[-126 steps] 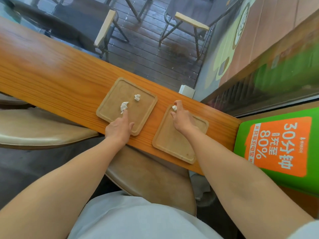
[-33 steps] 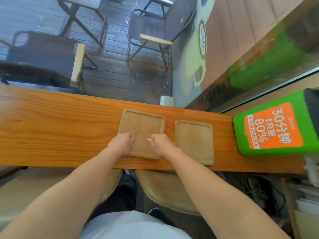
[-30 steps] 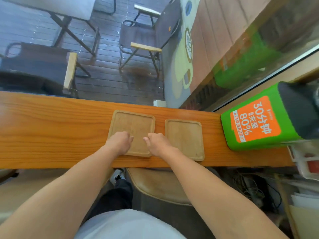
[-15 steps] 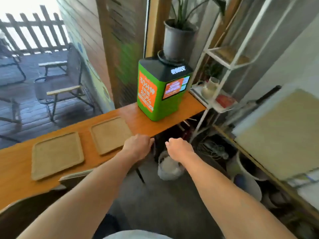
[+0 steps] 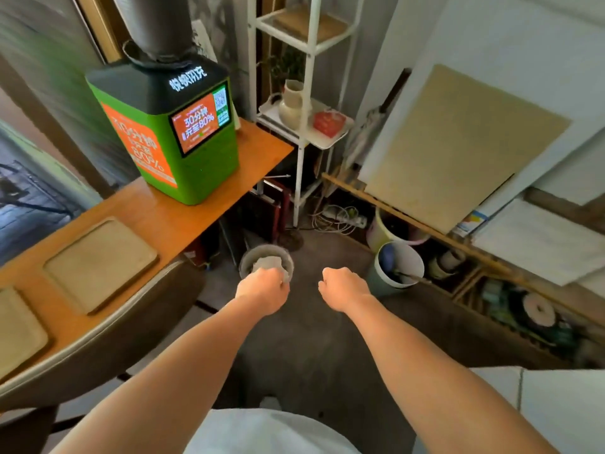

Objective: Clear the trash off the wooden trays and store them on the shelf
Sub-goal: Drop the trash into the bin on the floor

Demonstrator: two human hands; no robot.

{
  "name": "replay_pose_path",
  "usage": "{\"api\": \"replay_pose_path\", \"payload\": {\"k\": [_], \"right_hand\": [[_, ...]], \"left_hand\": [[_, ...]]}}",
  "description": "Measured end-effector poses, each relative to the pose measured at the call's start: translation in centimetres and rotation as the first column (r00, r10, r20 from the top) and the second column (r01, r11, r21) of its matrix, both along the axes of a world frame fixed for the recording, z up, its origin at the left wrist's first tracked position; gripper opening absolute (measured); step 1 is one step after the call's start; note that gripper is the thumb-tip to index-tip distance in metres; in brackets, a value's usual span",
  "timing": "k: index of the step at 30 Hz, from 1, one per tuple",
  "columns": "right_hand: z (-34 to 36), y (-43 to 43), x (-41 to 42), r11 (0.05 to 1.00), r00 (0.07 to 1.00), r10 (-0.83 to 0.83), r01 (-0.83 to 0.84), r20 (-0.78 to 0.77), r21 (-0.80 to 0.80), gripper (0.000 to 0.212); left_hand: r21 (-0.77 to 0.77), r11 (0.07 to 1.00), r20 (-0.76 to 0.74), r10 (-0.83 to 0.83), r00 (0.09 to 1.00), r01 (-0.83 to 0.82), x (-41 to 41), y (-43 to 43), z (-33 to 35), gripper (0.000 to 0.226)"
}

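Two bare wooden trays lie on the orange counter at the left: one tray in full view, the other tray cut off by the frame edge. A small grey trash bin with crumpled paper inside stands on the floor below the counter's end. My left hand is a closed fist right over the bin's near rim. My right hand, also a fist, hangs just to the right of the bin. The paper scraps are hidden inside the fists. A white metal shelf stands behind the bin.
A green charging kiosk sits on the counter's end. The shelf holds a cream vase and a red box. A brown chair back lines the counter. A pale bucket, cables and a leaning board crowd the right.
My hands took the paper wads off both trays, then closed and swung right and down from the counter to above the floor bin. The view turned with them.
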State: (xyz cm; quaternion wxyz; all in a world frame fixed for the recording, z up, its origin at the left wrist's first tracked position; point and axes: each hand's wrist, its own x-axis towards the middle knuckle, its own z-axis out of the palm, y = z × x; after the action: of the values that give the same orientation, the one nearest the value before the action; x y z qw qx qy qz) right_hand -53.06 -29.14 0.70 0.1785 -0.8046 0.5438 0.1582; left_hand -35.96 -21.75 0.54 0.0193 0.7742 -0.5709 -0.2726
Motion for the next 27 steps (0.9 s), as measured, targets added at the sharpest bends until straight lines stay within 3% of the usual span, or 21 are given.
{"api": "replay_pose_path", "payload": {"k": [7,14,20,27], "right_hand": [[-3.5,-2.3,4.7,0.989,0.999,0.035,-0.036,0.009,0.142,0.013],[-5.7,-7.6,9.2,0.962,0.999,0.025,-0.015,-0.035,0.273,0.010],[-9.6,-12.4,10.9,0.926,0.986,-0.160,0.133,0.048,0.353,0.007],[-18.5,-16.0,10.3,0.849,0.951,-0.309,0.272,0.009,0.453,0.006]], "left_hand": [[0.226,0.969,0.075,0.084,0.994,-0.099,7.3,-1.1,-5.3,0.027],[0.317,0.946,-0.018,0.073,0.997,-0.063,10.1,-8.0,-8.4,0.028],[0.388,0.922,-0.051,0.037,0.998,-0.014,11.4,-13.6,-11.6,0.031],[0.516,0.850,-0.052,0.157,0.986,-0.108,11.2,-15.7,-19.8,0.030]]}}
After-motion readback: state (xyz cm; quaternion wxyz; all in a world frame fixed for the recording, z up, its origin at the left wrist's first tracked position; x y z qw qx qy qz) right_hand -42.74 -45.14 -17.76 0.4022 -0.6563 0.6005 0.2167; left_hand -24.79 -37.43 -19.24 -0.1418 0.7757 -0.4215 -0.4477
